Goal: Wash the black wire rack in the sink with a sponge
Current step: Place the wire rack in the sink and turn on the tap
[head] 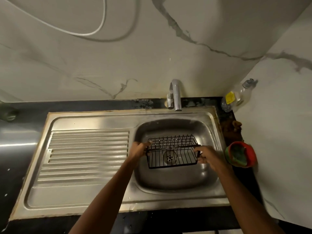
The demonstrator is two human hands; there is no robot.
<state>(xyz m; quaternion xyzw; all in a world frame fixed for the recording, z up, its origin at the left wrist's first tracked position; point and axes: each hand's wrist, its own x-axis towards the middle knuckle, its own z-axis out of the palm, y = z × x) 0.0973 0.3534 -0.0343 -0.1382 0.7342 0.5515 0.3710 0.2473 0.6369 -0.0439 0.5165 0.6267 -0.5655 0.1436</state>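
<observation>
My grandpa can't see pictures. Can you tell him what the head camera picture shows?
Two bare hands, left hand and right hand, grip the ends of a black wire rack over the basin of a stainless steel sink. A curved silver tap stands behind it, with no water visibly running. A red bowl holding a green sponge sits right of the sink, and a clear plastic bottle stands in the corner.

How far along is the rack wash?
Early. Done: the black wire rack is over the sink basin, above the drain. In hand: left hand and right hand each grip one end of it. Left: the green sponge sits untouched in its red bowl on the right, no water shows at the tap, so scrubbing and rinsing remain.
</observation>
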